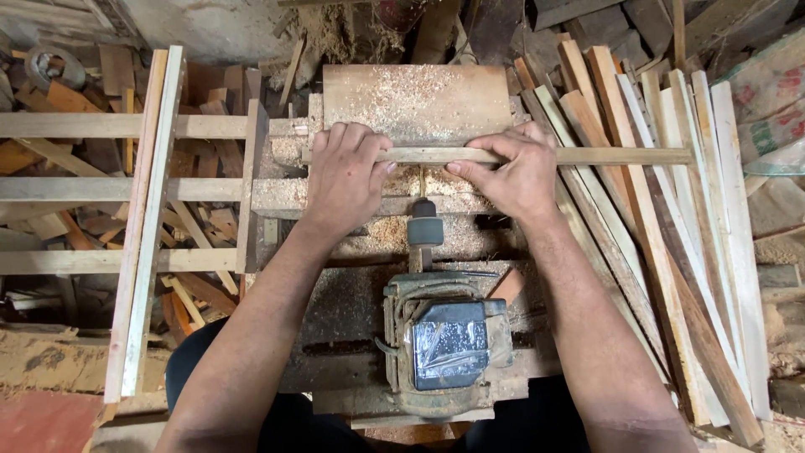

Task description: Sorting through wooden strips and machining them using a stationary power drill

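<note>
- A long, thin, pale wooden strip [503, 155] lay crosswise over the sawdust-covered wooden work table [415, 101], held down by both of a person's bare hands.
- The left hand [345, 178] lay palm-down over the strip's left end, fingers curled over its far edge and closed on the wood, with the thumb pointing along the strip's near side.
- The right hand [513, 174] pressed on the strip just right of the left hand, fingers laid flat along its top and thumb tucked against its near edge; the grip was narrow, no wider than the strip itself.
- Between the two hands, just nearer the person than the strip, stood a dark cylindrical spindle [423, 225] on the shaft of a grimy grey electric motor [449, 344]; whether the spindle touched the strip could not be told.
- To the right of the strip's free end, a stack of long, pale sawn wooden slats [671, 235] leaned in a fan.
- To the left of the strip, an unpainted wooden frame of rails and crosspieces [142, 218] lay over a heap of brown offcuts [201, 235].
</note>
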